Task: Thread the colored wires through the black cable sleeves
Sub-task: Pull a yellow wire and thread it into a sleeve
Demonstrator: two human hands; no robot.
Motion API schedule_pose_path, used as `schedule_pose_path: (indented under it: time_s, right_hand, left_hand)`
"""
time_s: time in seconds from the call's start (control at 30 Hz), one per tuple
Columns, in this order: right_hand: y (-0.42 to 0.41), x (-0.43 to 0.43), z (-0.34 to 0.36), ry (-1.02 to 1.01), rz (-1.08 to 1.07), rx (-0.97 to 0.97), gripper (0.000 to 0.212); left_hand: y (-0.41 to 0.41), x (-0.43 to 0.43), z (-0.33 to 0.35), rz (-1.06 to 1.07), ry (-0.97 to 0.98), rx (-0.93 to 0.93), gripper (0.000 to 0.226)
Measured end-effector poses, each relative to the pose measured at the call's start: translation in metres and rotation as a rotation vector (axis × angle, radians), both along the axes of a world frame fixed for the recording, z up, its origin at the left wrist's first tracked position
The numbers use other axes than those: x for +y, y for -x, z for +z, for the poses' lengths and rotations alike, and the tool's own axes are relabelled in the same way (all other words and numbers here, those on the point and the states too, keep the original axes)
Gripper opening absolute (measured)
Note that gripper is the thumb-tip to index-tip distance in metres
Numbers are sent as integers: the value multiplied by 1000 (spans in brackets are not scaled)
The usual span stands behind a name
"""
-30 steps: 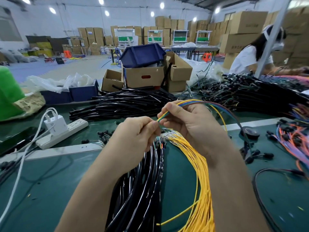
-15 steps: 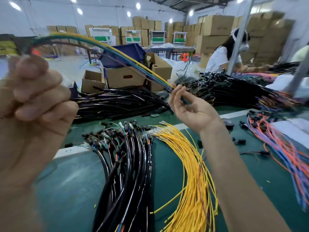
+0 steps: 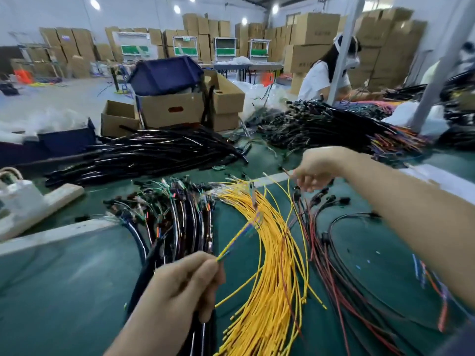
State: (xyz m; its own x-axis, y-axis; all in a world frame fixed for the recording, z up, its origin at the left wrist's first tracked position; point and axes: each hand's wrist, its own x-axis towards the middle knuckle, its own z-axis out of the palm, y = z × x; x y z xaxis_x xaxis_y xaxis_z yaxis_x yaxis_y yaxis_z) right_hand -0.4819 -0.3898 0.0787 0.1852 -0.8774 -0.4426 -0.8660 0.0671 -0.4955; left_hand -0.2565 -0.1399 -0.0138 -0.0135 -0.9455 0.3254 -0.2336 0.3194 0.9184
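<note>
My left hand (image 3: 185, 283) is low in the middle and grips a thin bundle of coloured wires (image 3: 239, 237), yellow, green and blue, that slants up and right from my fist. A thick fan of loose yellow wires (image 3: 272, 265) lies on the green mat under it. Black sleeved cables (image 3: 180, 227) with coloured ends lie just left of the yellow wires. My right hand (image 3: 313, 170) reaches out further back and pinches the end of a thin dark red wire (image 3: 286, 171). A pile of empty black sleeves (image 3: 144, 155) lies behind.
Red and black wires with connectors (image 3: 334, 247) spread at the right. A white power strip (image 3: 51, 199) lies at the left. Cardboard boxes (image 3: 169, 109) and a large heap of harnesses (image 3: 334, 124) stand behind; a person (image 3: 321, 75) works beside a metal pole (image 3: 343, 47).
My left hand has come down from high at the left to low centre, still gripping the coloured bundle. My right hand let go of that bundle and moved right to a thin wire.
</note>
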Motion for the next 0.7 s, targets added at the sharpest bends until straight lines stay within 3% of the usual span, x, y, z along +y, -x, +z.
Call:
schedule_pose_path:
  time_s: [0.23, 0.43, 0.57, 0.7]
  right_hand:
    - [62, 25, -59, -98, -117, 44, 35]
    - [61, 25, -91, 5, -276, -155, 28]
    - [66, 17, -101, 47, -529, -379, 28]
    - [65, 5, -106, 148, -707, -403, 27]
  left_hand:
    - [7, 5, -29, 65, -93, 81, 22]
    - [5, 3, -33, 18, -147, 205, 22]
    - [4, 2, -33, -11, -159, 239, 23]
    - [3, 2, -33, -13, -188, 251, 25]
